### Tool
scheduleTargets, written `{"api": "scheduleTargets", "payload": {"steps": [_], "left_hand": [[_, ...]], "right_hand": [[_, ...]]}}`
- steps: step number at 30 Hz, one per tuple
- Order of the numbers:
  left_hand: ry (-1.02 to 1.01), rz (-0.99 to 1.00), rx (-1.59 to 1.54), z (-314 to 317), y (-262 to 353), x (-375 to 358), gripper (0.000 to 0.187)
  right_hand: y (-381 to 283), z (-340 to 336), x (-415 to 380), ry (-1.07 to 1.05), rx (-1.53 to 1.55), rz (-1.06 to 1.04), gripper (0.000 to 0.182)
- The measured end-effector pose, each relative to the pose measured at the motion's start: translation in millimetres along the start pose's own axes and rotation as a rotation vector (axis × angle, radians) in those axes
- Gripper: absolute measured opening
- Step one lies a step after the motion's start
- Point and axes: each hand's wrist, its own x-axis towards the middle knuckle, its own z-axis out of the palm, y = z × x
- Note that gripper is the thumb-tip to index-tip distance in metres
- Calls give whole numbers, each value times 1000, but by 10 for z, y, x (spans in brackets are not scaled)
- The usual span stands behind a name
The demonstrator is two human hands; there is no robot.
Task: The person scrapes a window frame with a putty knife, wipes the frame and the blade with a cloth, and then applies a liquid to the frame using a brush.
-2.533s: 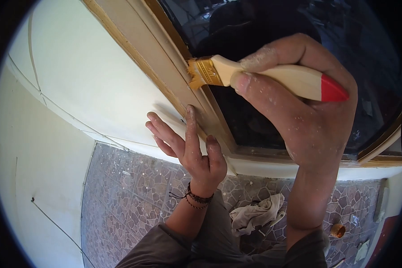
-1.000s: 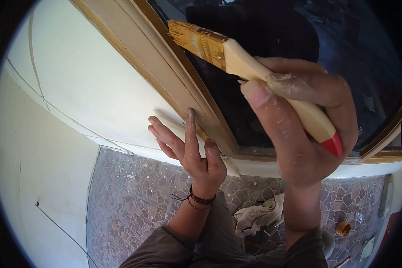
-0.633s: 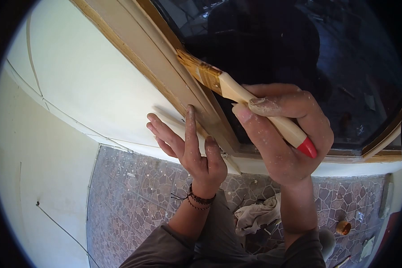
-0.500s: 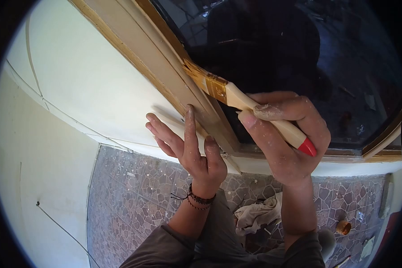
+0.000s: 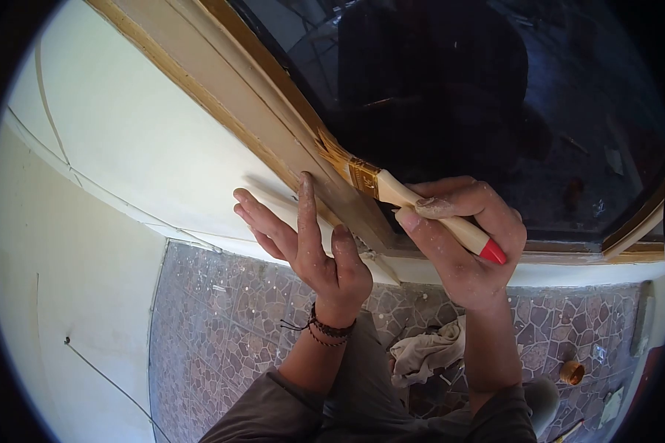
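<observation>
My right hand (image 5: 469, 240) grips a paintbrush (image 5: 399, 193) by its pale wooden handle with a red end. The brush's brown-coated bristles touch the inner edge of the window frame (image 5: 262, 96), beside the dark glass (image 5: 436, 88). The frame is beige-brown, with darker golden-brown strips along its edges. To the left, my left hand (image 5: 325, 255) is open, fingers spread, its index fingertip at the frame and its other fingers in front of the white wall (image 5: 140, 125). Both hands carry pale specks.
Below is a stone-patterned floor (image 5: 214, 332) dotted with white specks. A crumpled cloth (image 5: 428, 354) lies near my legs. At the right stand a small brown-stained container (image 5: 571, 372) and, lower down, another brush (image 5: 569, 431). A thin cable (image 5: 114, 384) runs along the left wall.
My right hand and the paintbrush have moved down and a little left, the bristles sliding lower along the frame's inner edge. My left hand has stayed almost where it was.
</observation>
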Motion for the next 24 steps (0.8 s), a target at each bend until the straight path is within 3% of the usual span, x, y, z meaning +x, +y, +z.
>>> {"api": "scheduleTargets", "payload": {"steps": [24], "left_hand": [[55,12,-36,65,-26,-19,57]], "right_hand": [[47,-102,-178,-16,12,163,14]]}}
